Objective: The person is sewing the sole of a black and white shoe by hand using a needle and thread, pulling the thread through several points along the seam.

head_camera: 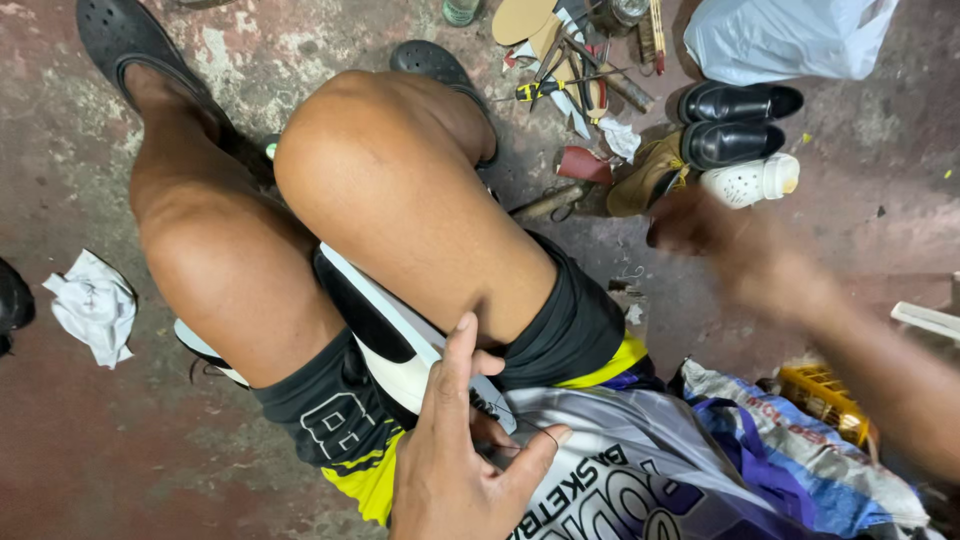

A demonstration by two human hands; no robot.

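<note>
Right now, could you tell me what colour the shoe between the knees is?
White and black shoe, head view.

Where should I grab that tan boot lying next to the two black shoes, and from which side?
Grip the tan boot at its open ankle collar, coming from the near right, where the blurred right hand already is. The black shoes and white clog crowd its far side, and tools lie to its left, so probably only the collar end is free.

- Crumpled white cloth (93,305) on floor, left.
- Two black shoes (738,120) side by side; white clog (752,181) just beside them.
- White plastic bag (780,38), upper right.
- Yellow crate (825,398).
</note>
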